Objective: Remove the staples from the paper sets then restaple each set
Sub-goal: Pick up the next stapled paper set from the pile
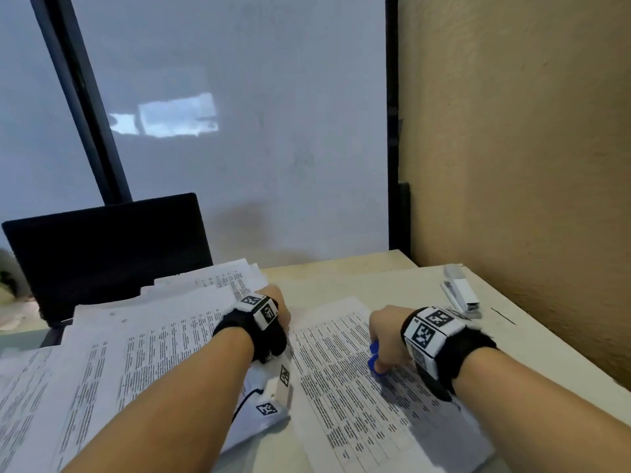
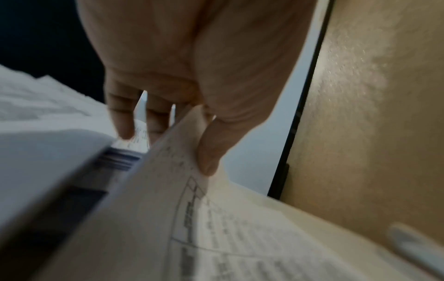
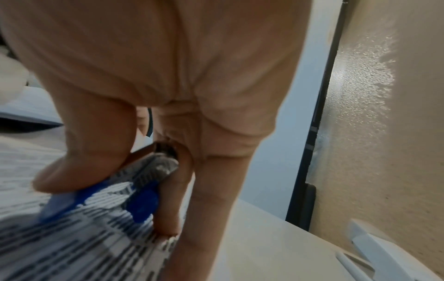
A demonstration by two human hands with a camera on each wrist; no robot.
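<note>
Quickly: your right hand grips a blue staple remover over the paper set in front of you; in the right wrist view the thumb presses 1 blue grip and a finger backs the other, so the fingers are clamped on the staple remover, its metal jaws pointing toward the far left part of the printed page; whether they bite a staple you cannot tell, too blurred.

Your left hand sits at the top left corner of that same paper set, mostly hidden behind the wrist band in the head view; in the left wrist view the thumb lies on top of the lifted corner of the page with the fingers curled behind it, so the hand pinches the sheet.

Left of it lies a spread pile of other printed sets, overlapping, with a small white tagged box resting on the pile's right edge beside your left forearm.

1 white stapler lies on the beige desk near the right wall, well apart from both hands; 1 dark monitor stands at the far left of the desk.
</note>
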